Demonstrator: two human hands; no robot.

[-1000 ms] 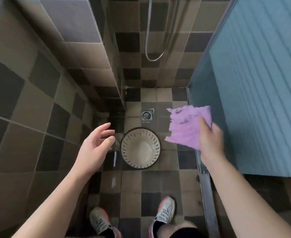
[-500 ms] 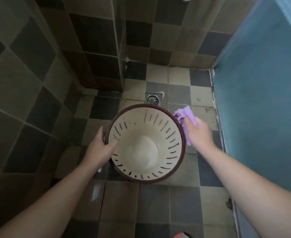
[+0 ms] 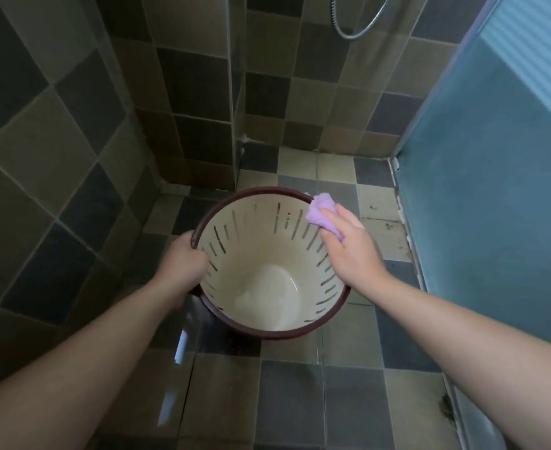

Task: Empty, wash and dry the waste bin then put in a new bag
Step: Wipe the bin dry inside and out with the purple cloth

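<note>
Left grip (image 3: 183, 264) on bin rim (image 3: 267, 332)

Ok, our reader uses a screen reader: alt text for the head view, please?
A person's right hand presses a purple cloth against the inner wall of an empty cream waste bin near its rim, while the left hand grips the opposite rim, over a checkered tiled shower floor.

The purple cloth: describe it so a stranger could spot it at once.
Start at the round cream plastic waste bin with a dark maroon rim, held over the checkered tile floor beside the blue frosted shower door. On the bin's far right rim, the right hand presses down a small bunched purple cloth. It is the only soft, purple thing among hard tiles and plastic.
</note>
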